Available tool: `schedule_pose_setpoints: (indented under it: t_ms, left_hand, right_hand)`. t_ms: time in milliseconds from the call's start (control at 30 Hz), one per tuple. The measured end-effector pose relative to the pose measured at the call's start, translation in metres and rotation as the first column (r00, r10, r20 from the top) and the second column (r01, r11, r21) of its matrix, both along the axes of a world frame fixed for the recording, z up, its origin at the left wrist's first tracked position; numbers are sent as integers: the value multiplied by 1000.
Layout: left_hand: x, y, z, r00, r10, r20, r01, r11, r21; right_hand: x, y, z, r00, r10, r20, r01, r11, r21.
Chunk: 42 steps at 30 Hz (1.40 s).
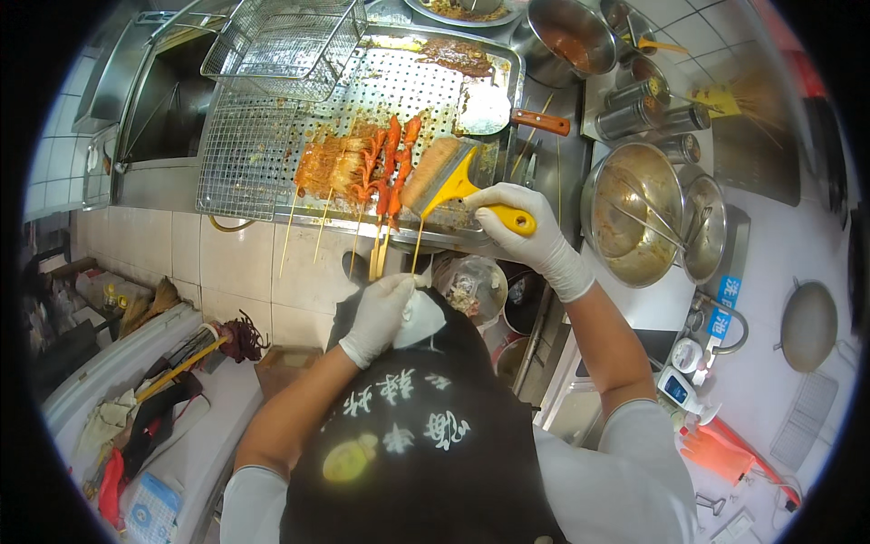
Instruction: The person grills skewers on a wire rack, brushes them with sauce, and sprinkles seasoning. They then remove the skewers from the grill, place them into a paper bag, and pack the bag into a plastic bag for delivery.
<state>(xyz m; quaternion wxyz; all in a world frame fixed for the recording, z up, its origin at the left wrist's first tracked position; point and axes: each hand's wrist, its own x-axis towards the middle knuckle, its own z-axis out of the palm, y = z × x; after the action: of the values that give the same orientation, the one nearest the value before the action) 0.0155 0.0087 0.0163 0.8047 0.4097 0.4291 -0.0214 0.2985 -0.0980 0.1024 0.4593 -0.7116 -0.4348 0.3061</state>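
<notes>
In my gloved right hand (pixel 527 228) is the yellow handle of a wide brush (pixel 438 178). Its bristles lie over the skewers on a perforated metal tray (pixel 435 102). My gloved left hand (pixel 384 313) pinches the lower end of a bamboo skewer (pixel 419 245); the brush hides that skewer's upper end. A white sheet, paper or cloth (pixel 420 319), hangs beside the same hand. To the left of the brush lie red-sauced meat skewers (pixel 391 163), enoki mushroom skewers (pixel 348 166) and a browner sauced skewer (pixel 314 166), their sticks overhanging the tray's near edge.
A wire fryer basket (pixel 285 47) stands at the tray's back left. A wooden-handled scraper (pixel 540 122) lies at its right. Beyond are a sauce pot (pixel 571 41), shaker jars (pixel 632 115) and a steel bowl with tongs (pixel 632 262). A lined bin (pixel 493 279) sits below the tray.
</notes>
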Motion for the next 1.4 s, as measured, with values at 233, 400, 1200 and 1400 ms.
schedule_pose_setpoints:
  t_ms: [233, 400, 1200, 1400]
  left_hand:
    - [-2, 1, -2, 1000, -20, -7, 20, 999, 42]
    - [2, 1, -5, 1000, -5, 26, 5, 1000, 2]
    - [-4, 10, 1, 955, -295, 14, 295, 955, 5]
    - [-42, 21, -45, 875, -484, 23, 485, 874, -34]
  right_hand:
    - [4, -22, 27, 945, -155, -288, 145, 988, -58]
    - [-9, -17, 5, 983, -92, -159, 75, 991, -108]
    - [113, 134, 10, 878, -348, -328, 419, 891, 177]
    - [130, 205, -31, 810, -418, -412, 478, 877, 50]
